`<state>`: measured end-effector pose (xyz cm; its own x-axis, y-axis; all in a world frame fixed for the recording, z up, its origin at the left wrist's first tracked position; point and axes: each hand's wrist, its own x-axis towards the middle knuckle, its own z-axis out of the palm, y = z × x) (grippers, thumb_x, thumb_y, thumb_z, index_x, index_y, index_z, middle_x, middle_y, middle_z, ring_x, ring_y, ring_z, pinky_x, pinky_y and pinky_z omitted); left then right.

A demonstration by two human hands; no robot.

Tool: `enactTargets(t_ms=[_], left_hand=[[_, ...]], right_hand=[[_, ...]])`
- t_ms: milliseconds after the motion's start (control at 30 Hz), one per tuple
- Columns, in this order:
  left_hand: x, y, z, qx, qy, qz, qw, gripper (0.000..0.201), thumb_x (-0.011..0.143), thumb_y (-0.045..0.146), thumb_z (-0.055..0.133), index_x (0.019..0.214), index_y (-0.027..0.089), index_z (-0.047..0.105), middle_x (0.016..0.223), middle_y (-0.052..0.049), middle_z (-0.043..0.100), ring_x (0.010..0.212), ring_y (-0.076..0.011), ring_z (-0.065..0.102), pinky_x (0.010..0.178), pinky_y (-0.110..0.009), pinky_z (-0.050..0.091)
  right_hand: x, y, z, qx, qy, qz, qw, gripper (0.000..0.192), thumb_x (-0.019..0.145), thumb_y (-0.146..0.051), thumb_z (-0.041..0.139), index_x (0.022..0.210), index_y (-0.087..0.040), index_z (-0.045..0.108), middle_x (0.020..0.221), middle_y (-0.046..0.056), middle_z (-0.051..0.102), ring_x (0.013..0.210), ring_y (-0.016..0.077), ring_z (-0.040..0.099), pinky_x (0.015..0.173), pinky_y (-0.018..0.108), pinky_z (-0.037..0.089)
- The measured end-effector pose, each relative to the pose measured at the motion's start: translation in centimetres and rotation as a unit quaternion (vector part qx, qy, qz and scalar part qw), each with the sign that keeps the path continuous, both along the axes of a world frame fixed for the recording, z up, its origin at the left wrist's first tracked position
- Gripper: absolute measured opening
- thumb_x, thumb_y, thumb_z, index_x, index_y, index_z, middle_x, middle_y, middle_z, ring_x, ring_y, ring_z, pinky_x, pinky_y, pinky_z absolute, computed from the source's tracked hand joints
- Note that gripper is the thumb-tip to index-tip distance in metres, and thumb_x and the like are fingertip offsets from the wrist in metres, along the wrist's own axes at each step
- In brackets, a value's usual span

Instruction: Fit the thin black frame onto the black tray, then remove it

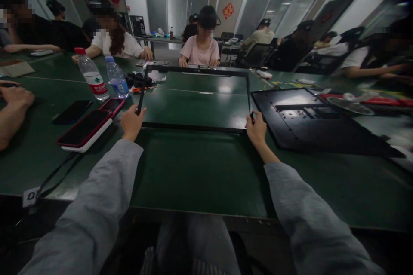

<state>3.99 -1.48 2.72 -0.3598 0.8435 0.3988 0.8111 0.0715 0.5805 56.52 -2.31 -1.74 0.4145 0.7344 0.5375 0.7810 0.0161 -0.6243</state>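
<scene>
A thin black rectangular frame [193,127], like a monitor bezel, is held up over the green table [200,172]; the tabletop shows through its middle. My left hand [131,123] is closed round its left side, near the lower corner. On the opposite side, my right hand [257,129] grips the frame just above the lower right corner. To the right of my right hand lies a flat black panel [297,131], probably a monitor's back cover, with openings across it. A phone in a red case [85,128] rests on a white block left of my left hand.
Two water bottles, one red-capped [93,75] and one blue-capped [116,78], stand beyond the phones. A dark phone [72,111] lies flat at left. Another person's hands [16,99] are at the left edge. A person in pink [200,47] sits across the table.
</scene>
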Motion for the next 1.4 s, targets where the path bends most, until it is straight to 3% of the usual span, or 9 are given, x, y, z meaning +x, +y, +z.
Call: enactTargets(t_ms=[133,233,467,667,967,1133,1267,1400], left_hand=[[-0.6,0.3,-0.9,-0.046,0.030,-0.027,0.998,0.037,0.094,0.049,0.066,0.115,0.023,0.081,0.112,-0.015,0.079,0.110,-0.0374,0.071,0.093,-0.045,0.051],[-1.1,0.7,-1.6,-0.036,0.046,-0.038,0.998,0.034,0.092,0.051,0.068,0.107,0.024,0.084,0.109,-0.014,0.076,0.107,-0.0366,0.069,0.091,-0.044,0.052],[-1.4,1.2,-2.2,-0.091,0.060,-0.027,0.994,0.040,0.090,0.054,0.069,0.107,0.020,0.084,0.121,-0.019,0.071,0.113,-0.0397,0.067,0.096,-0.050,0.052],[-1.6,1.2,-2.5,-0.073,0.069,-0.040,0.994,0.034,0.088,0.054,0.071,0.089,0.022,0.083,0.102,-0.016,0.075,0.103,-0.0366,0.068,0.089,-0.045,0.054],[-1.2,0.9,-2.1,-0.090,0.079,-0.047,0.992,0.035,0.094,0.050,0.064,0.101,0.022,0.083,0.110,-0.017,0.074,0.105,-0.0366,0.068,0.091,-0.047,0.055],[-0.9,1.1,-1.9,-0.056,0.069,-0.060,0.994,0.034,0.095,0.040,0.062,0.116,0.021,0.081,0.117,-0.016,0.071,0.112,-0.0354,0.066,0.098,-0.045,0.053],[-0.8,1.4,-1.9,-0.014,0.081,-0.106,0.991,0.039,0.098,0.037,0.057,0.124,0.018,0.078,0.126,-0.018,0.069,0.120,-0.0357,0.062,0.107,-0.049,0.048],[0.0,0.3,-0.9,0.016,0.034,-0.182,0.983,0.027,0.097,0.036,0.061,0.109,0.020,0.079,0.118,-0.014,0.073,0.119,-0.0329,0.062,0.110,-0.050,0.046]], right_hand=[[0.6,0.6,-0.6,-0.025,-0.018,0.014,0.999,0.043,0.091,-0.047,0.056,0.118,-0.018,0.070,0.090,0.013,0.071,0.088,0.0308,0.066,0.094,0.050,0.053],[1.1,1.1,-1.1,-0.032,-0.045,0.013,0.998,0.036,0.088,-0.041,0.058,0.109,-0.017,0.074,0.098,0.016,0.071,0.099,0.0329,0.064,0.101,0.052,0.050],[1.7,1.8,-1.9,-0.083,-0.053,-0.001,0.995,0.034,0.083,-0.035,0.063,0.106,-0.015,0.078,0.092,0.015,0.065,0.100,0.0332,0.060,0.105,0.054,0.049],[1.9,1.9,-2.3,-0.089,-0.053,-0.001,0.995,0.031,0.083,-0.039,0.064,0.098,-0.016,0.078,0.094,0.016,0.064,0.105,0.0360,0.059,0.106,0.060,0.047],[1.8,1.9,-2.3,-0.077,-0.036,-0.011,0.996,0.029,0.081,-0.037,0.064,0.093,-0.017,0.080,0.095,0.016,0.063,0.104,0.0354,0.060,0.103,0.062,0.050],[1.7,2.0,-2.1,-0.082,-0.033,0.000,0.996,0.035,0.083,-0.034,0.059,0.104,-0.016,0.080,0.095,0.016,0.065,0.107,0.0363,0.061,0.104,0.062,0.049],[1.7,1.9,-2.0,-0.085,-0.044,0.010,0.995,0.037,0.087,-0.034,0.055,0.110,-0.017,0.079,0.093,0.014,0.067,0.107,0.0343,0.062,0.105,0.057,0.049],[1.9,2.0,-2.1,-0.086,-0.055,0.017,0.995,0.039,0.089,-0.035,0.053,0.112,-0.017,0.079,0.094,0.015,0.069,0.106,0.0334,0.062,0.102,0.054,0.050]])
